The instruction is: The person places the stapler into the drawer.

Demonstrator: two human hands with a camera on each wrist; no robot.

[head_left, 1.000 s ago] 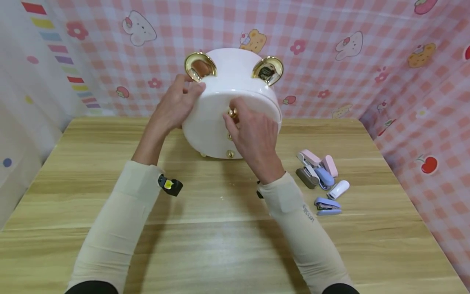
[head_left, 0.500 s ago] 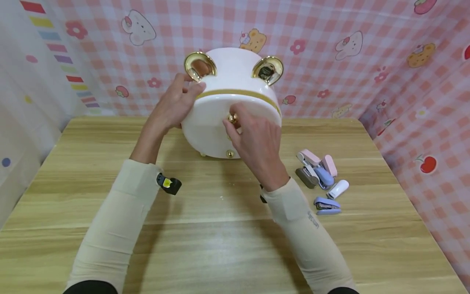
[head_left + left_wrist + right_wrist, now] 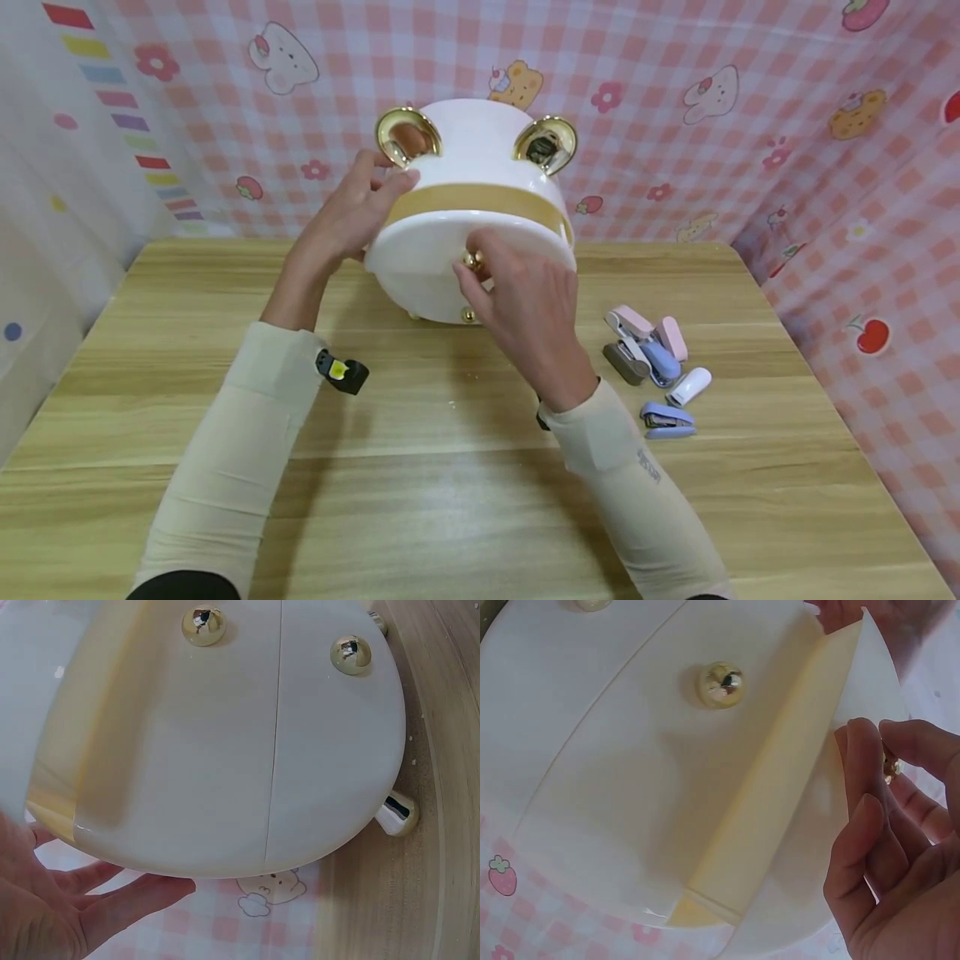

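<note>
Pink checked cloth with cartoon animals hangs behind a wooden worktop [image 3: 450, 500]. At the left, the left hand [image 3: 352, 221] rests on the side of one white round box [image 3: 468, 167], fingers [image 3: 127, 900] straight and released along its rim. The box stands at 12 o'clock on the worktop, with two gold rings on top; its upper drawer [image 3: 450, 267] is slid out, baring a tan band. At the middle, the right hand [image 3: 525, 300] pinches one gold knob [image 3: 472, 261] on that drawer, fingers [image 3: 870, 795] clenched around it. At about 3 o'clock lie five small staplers [image 3: 656, 367], apart from the box. The left wrist view shows two knobs and one gold foot [image 3: 397, 814] beneath; the right wrist view shows the drawer's pale inner wall, hidden from the head camera.
</note>
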